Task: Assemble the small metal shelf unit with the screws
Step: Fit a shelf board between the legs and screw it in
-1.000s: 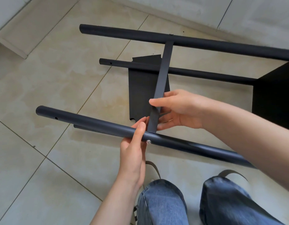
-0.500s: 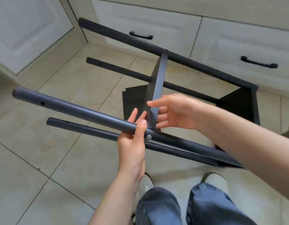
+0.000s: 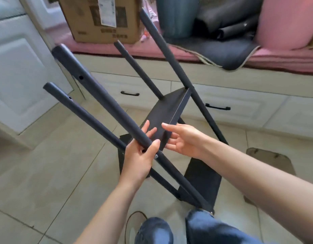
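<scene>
A box (image 3: 103, 20) sits on a pink cushion (image 3: 187, 51) at the back, with dark cloth (image 3: 227, 50) and a pink pillow (image 3: 285, 22) next to it. White drawers (image 3: 240, 106) with black handles are under the cushion. The floor (image 3: 46, 164) has pale tiles. A flat dark plate (image 3: 268, 161) lies on the floor at the right.

The shelf unit (image 3: 168, 111) is tipped up in front of the person, over the floor. It has four dark poles that point up and away. One dark shelf sits between the poles.

The left hand (image 3: 139, 157) holds the near pole (image 3: 103, 106). Its fingers (image 3: 153, 147) curl around the pole, just beside a small silver screw (image 3: 156, 156). The right hand (image 3: 183, 140) is open with loose fingers. They touch the edge of the shelf from below.
</scene>
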A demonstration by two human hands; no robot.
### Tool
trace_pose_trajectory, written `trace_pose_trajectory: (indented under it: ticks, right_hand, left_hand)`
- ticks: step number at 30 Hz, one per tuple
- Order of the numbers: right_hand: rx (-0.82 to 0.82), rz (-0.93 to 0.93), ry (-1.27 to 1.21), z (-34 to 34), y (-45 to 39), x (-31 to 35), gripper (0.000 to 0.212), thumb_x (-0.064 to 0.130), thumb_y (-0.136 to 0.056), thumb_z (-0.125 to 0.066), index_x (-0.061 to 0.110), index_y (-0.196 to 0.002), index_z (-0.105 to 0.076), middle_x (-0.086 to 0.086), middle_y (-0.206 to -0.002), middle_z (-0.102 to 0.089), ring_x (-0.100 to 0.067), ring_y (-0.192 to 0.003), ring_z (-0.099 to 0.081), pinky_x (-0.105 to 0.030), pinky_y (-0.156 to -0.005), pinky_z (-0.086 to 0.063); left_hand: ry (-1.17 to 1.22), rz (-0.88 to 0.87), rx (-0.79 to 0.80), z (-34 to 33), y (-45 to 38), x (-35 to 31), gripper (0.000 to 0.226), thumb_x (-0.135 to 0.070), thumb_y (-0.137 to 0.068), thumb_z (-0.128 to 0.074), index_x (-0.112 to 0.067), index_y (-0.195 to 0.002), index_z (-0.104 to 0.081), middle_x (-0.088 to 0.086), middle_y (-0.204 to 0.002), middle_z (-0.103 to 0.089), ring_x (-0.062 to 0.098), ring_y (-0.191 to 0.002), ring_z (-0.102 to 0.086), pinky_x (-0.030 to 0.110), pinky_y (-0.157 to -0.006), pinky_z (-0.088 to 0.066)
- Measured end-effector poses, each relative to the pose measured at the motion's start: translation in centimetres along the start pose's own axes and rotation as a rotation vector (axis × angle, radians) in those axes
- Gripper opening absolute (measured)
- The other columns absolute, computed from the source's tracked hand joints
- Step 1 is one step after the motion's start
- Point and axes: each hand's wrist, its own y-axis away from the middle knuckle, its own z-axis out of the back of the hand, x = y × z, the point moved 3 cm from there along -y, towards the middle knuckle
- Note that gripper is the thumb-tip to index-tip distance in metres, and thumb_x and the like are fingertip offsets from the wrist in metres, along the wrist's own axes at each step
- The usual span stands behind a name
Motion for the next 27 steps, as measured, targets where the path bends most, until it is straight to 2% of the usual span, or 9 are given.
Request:
trace_pose_trajectory:
  ticks: [3,6,8,10,13,19,22,26,27]
  right_hand:
    - [0.012,0.025,-0.063,1.2,2.1,-0.2,0.031,0.009,-0.092,-0.067,0.005,-0.122,-0.059,-0.018,-0.113,-0.072,-0.031,-0.104,-0.071,-0.039,-0.082,-0.061]
    - [-0.003,0.05,-0.127,2.6,4.0,-0.4,0.026,0.003,-0.093,-0.062,0.001,-0.12,-0.06,-0.019,-0.114,-0.071,-0.031,-0.106,-0.07,-0.039,-0.086,-0.06]
    - [-0.002,0.062,-0.138,3.4,5.1,-0.4,0.026,0.001,-0.094,-0.06,0.0,-0.12,-0.06,-0.02,-0.115,-0.071,-0.031,-0.106,-0.07,-0.041,-0.091,-0.057]
    - [0.007,0.071,-0.145,4.2,6.1,-0.5,0.018,0.0,-0.094,-0.059,0.0,-0.112,-0.062,-0.018,-0.107,-0.073,-0.031,-0.102,-0.071,-0.041,-0.091,-0.057]
    - [0.013,0.067,-0.177,5.2,7.2,-0.8,0.01,-0.003,-0.094,-0.058,0.001,-0.103,-0.062,-0.017,-0.097,-0.074,-0.032,-0.097,-0.072,-0.042,-0.087,-0.059]
    - [0.038,0.068,-0.185,6.0,8.5,-1.9,0.023,-0.003,-0.093,-0.057,-0.002,-0.116,-0.061,-0.02,-0.108,-0.071,-0.035,-0.105,-0.069,-0.043,-0.086,-0.059]
    - [0.063,0.072,-0.183,6.4,9.3,-2.4,0.035,-0.003,-0.093,-0.058,-0.001,-0.128,-0.058,-0.021,-0.121,-0.068,-0.036,-0.11,-0.067,-0.041,-0.088,-0.058]
    - [-0.013,0.058,-0.24,7.6,10.0,-3.2,0.034,-0.005,-0.092,-0.058,0.0,-0.125,-0.058,-0.02,-0.116,-0.07,-0.035,-0.104,-0.07,-0.039,-0.077,-0.061]
    - [-0.047,0.048,-0.254,7.9,10.1,-3.5,0.032,-0.004,-0.092,-0.058,0.0,-0.123,-0.059,-0.021,-0.113,-0.071,-0.035,-0.101,-0.071,-0.039,-0.075,-0.061]
  left_hand:
    - [-0.045,-0.002,0.057,-1.2,0.5,-1.1,0.06,-0.021,-0.096,-0.066,-0.044,-0.146,-0.042,-0.02,-0.138,-0.059,-0.006,-0.125,-0.054,0.008,-0.086,-0.049]
    - [-0.1,-0.037,0.098,-2.6,1.0,-2.3,0.062,-0.016,-0.095,-0.066,-0.033,-0.15,-0.041,-0.018,-0.14,-0.057,-0.009,-0.126,-0.052,0.009,-0.093,-0.048]
    - [-0.152,-0.06,0.115,-3.6,1.4,-3.0,0.062,-0.016,-0.094,-0.067,-0.032,-0.149,-0.042,-0.025,-0.136,-0.056,-0.009,-0.127,-0.05,0.022,-0.107,-0.045]
    - [-0.236,-0.068,0.134,-4.3,1.7,-3.2,0.062,-0.016,-0.093,-0.068,-0.044,-0.143,-0.043,-0.036,-0.128,-0.056,-0.014,-0.125,-0.049,0.042,-0.118,-0.036]
    - [-0.356,-0.105,0.175,-4.9,2.2,-3.3,0.066,-0.015,-0.092,-0.069,-0.061,-0.131,-0.039,-0.05,-0.118,-0.054,-0.021,-0.12,-0.047,0.053,-0.122,-0.022]
    - [-0.374,-0.144,0.212,-5.5,3.2,-3.2,0.07,-0.013,-0.091,-0.07,-0.063,-0.13,-0.04,-0.046,-0.124,-0.054,-0.018,-0.124,-0.048,0.052,-0.123,-0.02]
    - [-0.418,-0.159,0.234,-5.4,3.8,-3.2,0.069,-0.015,-0.09,-0.072,-0.061,-0.131,-0.041,-0.046,-0.124,-0.054,-0.014,-0.126,-0.048,0.051,-0.123,-0.021]
    - [-0.489,-0.138,0.236,-4.7,4.5,-2.6,0.071,-0.017,-0.09,-0.072,-0.058,-0.136,-0.04,-0.041,-0.124,-0.059,0.008,-0.141,-0.042,0.043,-0.122,-0.026]
    - [-0.501,-0.139,0.238,-4.5,4.7,-2.4,0.072,-0.016,-0.089,-0.072,-0.059,-0.136,-0.039,-0.037,-0.125,-0.061,0.007,-0.14,-0.043,0.039,-0.121,-0.03]
